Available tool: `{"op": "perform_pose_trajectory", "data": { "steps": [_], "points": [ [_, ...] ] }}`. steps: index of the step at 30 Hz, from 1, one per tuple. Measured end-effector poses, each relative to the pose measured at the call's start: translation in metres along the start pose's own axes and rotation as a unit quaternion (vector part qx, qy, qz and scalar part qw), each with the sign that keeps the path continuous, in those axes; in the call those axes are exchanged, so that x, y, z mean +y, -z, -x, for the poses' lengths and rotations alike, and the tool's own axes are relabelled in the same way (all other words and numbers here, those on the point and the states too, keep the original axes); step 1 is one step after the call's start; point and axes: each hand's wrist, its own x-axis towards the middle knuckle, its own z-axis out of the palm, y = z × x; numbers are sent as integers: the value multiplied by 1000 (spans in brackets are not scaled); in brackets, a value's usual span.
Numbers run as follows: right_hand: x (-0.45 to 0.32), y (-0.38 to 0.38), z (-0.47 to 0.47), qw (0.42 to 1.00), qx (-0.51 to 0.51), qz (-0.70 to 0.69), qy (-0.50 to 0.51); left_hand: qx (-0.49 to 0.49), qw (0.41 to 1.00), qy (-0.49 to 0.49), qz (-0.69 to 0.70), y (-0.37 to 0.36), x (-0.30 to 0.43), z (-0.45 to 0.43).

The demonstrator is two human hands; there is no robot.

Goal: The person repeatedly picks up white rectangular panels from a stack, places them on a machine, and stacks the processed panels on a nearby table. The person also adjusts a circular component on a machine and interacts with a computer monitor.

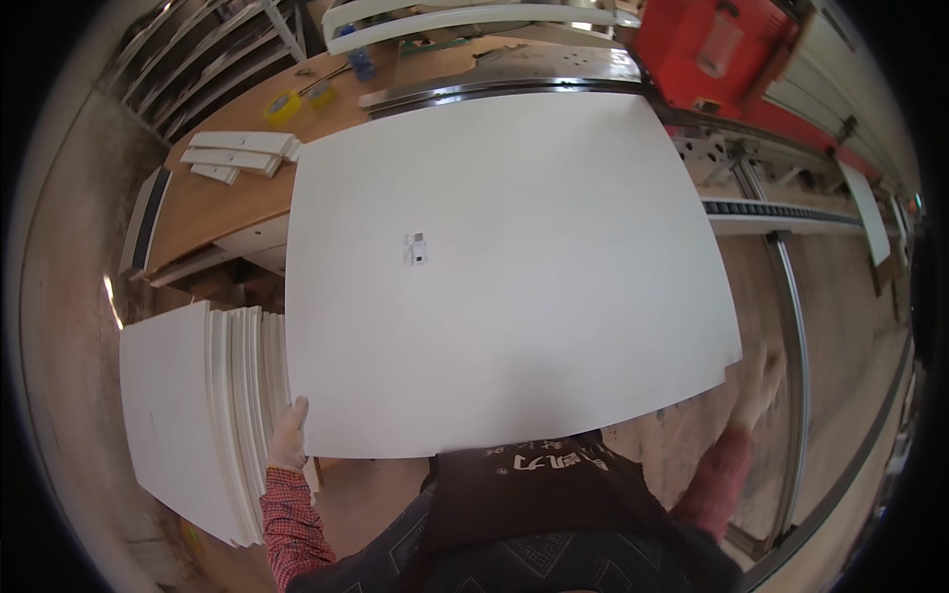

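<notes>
A large white panel (511, 282) spans the middle of the view, its near edge against the dark apron (534, 493). It bears a small printed label (415, 250) and has a notch at its near right corner. My left hand (288, 437), in a pale glove, grips the panel's near left corner, thumb on top. My right hand (756, 382) is off the panel, just right of its notched corner; it is blurred, and its fingers cannot be made out.
Several white panels (170, 415) stand upright at left. White strips (237, 152) and yellow tape rolls (282, 108) lie on the wooden bench (215, 215). Ahead is a metal machine bed (549, 65); at right, a red machine housing (715, 55) and a metal rail frame (792, 319).
</notes>
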Motion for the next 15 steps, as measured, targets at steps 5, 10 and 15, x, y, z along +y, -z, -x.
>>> {"op": "perform_pose_trajectory", "data": {
  "steps": [5, 10, 15],
  "points": [
    [9, -35, 165, 780, -339, -458, -259, -74, 997, -19, 29, -22, 11, -19],
    [-53, -70, 224, 956, -248, -118, 107, -98, 994, -35, 34, -50, 35, -30],
    [-98, -80, 216, 902, -192, -358, -148, -63, 996, -16, 56, -65, 37, -28]
  ]
}}
